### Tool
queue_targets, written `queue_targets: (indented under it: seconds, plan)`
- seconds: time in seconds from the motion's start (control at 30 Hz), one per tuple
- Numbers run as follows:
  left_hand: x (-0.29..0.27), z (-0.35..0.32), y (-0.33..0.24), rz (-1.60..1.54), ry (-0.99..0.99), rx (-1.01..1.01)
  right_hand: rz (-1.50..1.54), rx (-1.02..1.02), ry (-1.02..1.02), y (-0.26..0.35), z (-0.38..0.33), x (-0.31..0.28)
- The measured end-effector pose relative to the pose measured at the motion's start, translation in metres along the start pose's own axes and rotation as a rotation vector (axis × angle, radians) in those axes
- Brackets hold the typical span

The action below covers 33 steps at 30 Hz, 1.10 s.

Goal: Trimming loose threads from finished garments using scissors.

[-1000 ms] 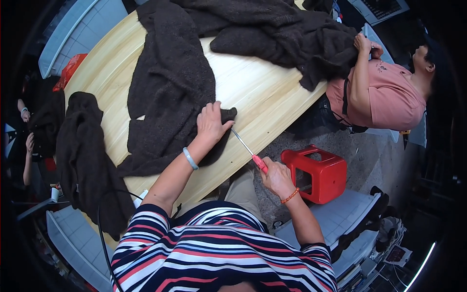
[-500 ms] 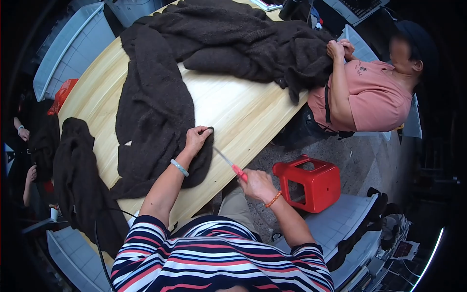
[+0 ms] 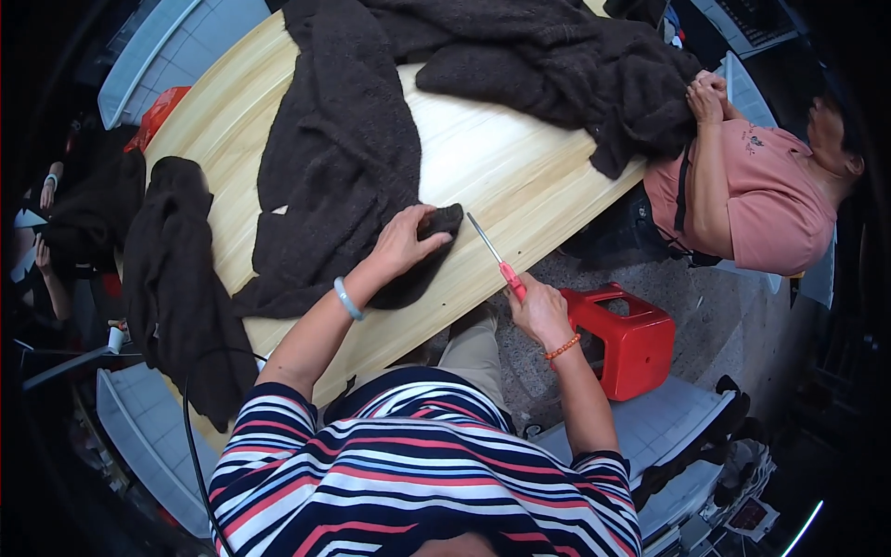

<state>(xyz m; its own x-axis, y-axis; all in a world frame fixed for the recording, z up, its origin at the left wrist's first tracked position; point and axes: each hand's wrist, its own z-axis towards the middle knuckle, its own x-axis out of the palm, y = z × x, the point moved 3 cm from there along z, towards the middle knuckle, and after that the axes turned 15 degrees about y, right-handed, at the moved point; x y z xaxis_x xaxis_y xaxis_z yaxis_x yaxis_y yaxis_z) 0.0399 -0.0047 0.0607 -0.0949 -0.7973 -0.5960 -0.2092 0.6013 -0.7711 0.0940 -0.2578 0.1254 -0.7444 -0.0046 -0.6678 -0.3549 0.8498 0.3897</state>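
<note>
A dark brown fuzzy knitted garment [image 3: 339, 139] lies spread over the wooden table [image 3: 501, 176]. At its near right end, my left hand [image 3: 408, 243] grips a bunched edge of the cloth between thumb and fingers. My right hand [image 3: 543, 314] is closed round the red handle of a slim tool with a long, thin metal shaft [image 3: 492, 247], much like a screwdriver. Its tip points up and left, just right of the gripped edge and apart from it. The exact kind of tool is unclear.
Across to the right, a person in a pink shirt [image 3: 784, 200] holds dark cloth at the table edge. A red plastic stool [image 3: 640, 348] stands by my right arm. Another dark garment [image 3: 176, 288] drapes over the table's left side. Pale bins [image 3: 153, 446] surround the table.
My view has shifted, so the scene sits differently. My left hand has changed its hold, and a folded bit of cloth now sticks out past it. The tool's tip has moved up beside that cloth.
</note>
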Motion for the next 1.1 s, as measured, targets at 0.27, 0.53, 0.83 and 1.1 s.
queue_targets:
  seconds: [0.27,0.53,0.83,1.1]
  plan:
    - [0.045,-0.057,0.071,-0.082,-0.128,-0.169,-0.131,-0.106,0.224,0.019,-0.03,0.017]
    - [0.054,-0.053,0.064,-0.64,-0.151,-0.182,-0.193,-0.18,0.273,0.051,-0.04,0.025]
    - [0.049,-0.058,0.059,-1.69,-0.128,-0.238,-0.209,-0.155,0.21,0.044,-0.037,0.022]
    - [0.027,-0.079,0.041,-0.144,-0.14,-0.296,-0.239,-0.176,0.108,0.031,-0.044,0.026]
